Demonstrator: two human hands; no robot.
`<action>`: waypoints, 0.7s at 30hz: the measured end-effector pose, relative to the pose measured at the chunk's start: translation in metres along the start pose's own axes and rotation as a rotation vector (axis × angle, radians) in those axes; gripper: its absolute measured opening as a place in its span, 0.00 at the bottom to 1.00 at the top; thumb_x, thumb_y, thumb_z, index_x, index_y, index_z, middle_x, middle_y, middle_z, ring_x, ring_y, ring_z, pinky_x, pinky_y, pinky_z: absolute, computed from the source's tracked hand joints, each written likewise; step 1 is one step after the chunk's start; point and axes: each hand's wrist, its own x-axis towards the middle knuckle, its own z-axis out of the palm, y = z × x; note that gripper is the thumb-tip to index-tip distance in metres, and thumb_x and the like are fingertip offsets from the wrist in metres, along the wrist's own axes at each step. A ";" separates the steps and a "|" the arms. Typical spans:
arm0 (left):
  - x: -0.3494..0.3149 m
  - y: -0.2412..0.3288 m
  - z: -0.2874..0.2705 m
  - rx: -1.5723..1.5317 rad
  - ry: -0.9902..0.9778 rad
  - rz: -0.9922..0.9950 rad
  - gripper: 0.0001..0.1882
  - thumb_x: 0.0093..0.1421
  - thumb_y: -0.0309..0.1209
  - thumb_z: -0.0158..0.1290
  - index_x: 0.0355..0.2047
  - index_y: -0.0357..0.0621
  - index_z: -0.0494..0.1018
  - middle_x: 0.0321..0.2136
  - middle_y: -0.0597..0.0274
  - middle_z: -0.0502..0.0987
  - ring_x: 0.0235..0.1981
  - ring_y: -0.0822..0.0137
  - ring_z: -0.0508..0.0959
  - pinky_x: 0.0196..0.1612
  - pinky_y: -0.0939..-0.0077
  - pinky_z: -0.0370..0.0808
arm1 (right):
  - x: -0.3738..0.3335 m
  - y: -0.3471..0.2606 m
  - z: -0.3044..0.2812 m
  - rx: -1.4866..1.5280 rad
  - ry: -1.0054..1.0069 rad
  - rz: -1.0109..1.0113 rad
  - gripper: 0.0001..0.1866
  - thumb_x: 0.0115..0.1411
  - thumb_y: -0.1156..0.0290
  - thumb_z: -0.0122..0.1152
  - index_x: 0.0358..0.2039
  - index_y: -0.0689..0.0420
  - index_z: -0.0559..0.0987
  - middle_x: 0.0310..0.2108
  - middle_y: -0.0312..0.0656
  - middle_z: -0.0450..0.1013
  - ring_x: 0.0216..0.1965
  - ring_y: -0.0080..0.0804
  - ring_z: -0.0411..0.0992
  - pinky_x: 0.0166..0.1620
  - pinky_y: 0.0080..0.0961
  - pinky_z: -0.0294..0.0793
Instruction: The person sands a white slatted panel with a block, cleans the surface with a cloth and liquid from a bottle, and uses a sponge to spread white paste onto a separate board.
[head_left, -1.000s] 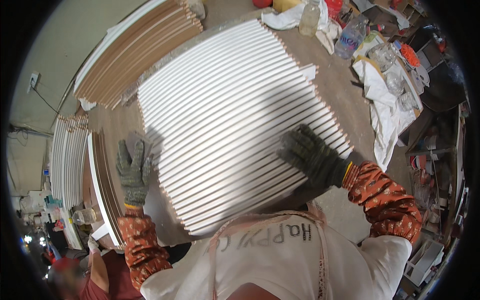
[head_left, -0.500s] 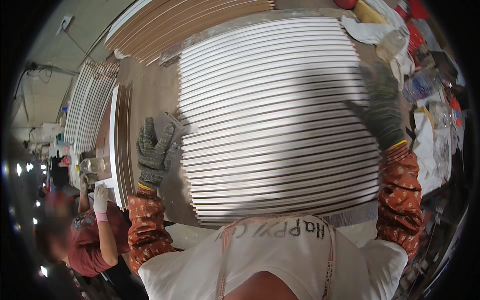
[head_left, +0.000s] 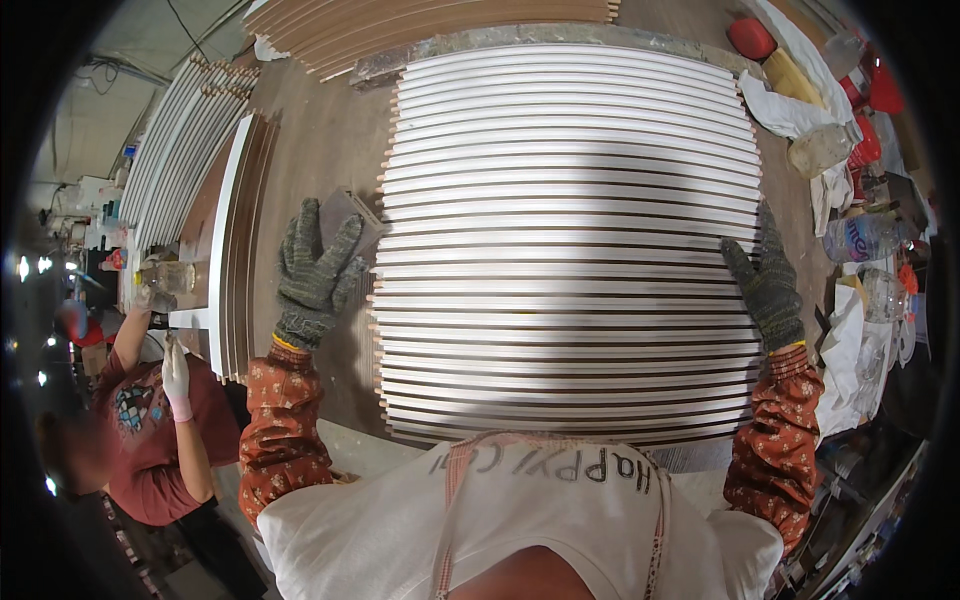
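Brown counter (head_left: 330, 135) fills the middle of the view, and laid side by side across it, right in front of the person, are the white strips (head_left: 560, 250), a broad striped sheet with thin dark gaps between them. And look at the right hand (head_left: 768, 290)! A second ago it was out over the face of the strips; now it's down at their right ends, thumb reaching in over the edge, the other fingers lying close together and pointing up the counter. Thumb and fingers stand apart, clamped on nothing. Whether they press on the strips, I cannot tell.

Over to the left hand (head_left: 318, 270), which stays just off the left ends, fingers spread, nothing gripped between them. Right beside it sits a grey block (head_left: 352, 213), partly behind a finger; touching or not, I cannot tell. The view has swung too, so the strips now run nearly level instead of slanting.

What does it mean for the work? My read: with a hand at each end, the strips are well placed for steadying or evening up.

Further out, brown strips (head_left: 430, 35) lie along the far side, a bottle (head_left: 860, 238) and a white cloth (head_left: 785, 112) crowd the right, and a co-worker (head_left: 165, 450) is busy at lower left.
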 end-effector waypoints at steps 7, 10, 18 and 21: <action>0.002 -0.003 -0.006 0.084 0.022 0.088 0.26 0.57 0.46 0.55 0.57 0.68 0.70 0.63 0.42 0.57 0.59 0.42 0.62 0.60 0.46 0.60 | 0.011 -0.054 -0.005 -0.410 0.188 -0.431 0.43 0.56 0.46 0.62 0.67 0.49 0.56 0.65 0.51 0.55 0.67 0.49 0.50 0.65 0.46 0.52; 0.017 0.004 -0.002 0.086 0.106 0.223 0.24 0.56 0.44 0.56 0.56 0.71 0.71 0.60 0.44 0.60 0.58 0.43 0.64 0.59 0.45 0.62 | 0.028 -0.104 0.028 -0.259 0.110 -0.640 0.45 0.53 0.38 0.58 0.66 0.46 0.57 0.66 0.50 0.51 0.68 0.51 0.45 0.67 0.51 0.43; 0.044 0.014 -0.012 0.079 0.082 0.364 0.24 0.54 0.37 0.59 0.53 0.67 0.74 0.61 0.44 0.61 0.59 0.45 0.64 0.62 0.50 0.60 | 0.041 -0.126 0.074 -0.336 -0.008 -0.635 0.50 0.46 0.26 0.52 0.65 0.40 0.58 0.67 0.48 0.51 0.69 0.48 0.45 0.69 0.51 0.38; 0.043 0.019 -0.019 0.101 0.077 0.373 0.26 0.53 0.36 0.60 0.54 0.67 0.73 0.61 0.44 0.60 0.59 0.45 0.64 0.61 0.50 0.61 | 0.039 -0.131 0.070 -0.318 -0.055 -0.577 0.48 0.47 0.28 0.55 0.65 0.40 0.59 0.66 0.47 0.53 0.68 0.47 0.46 0.69 0.50 0.38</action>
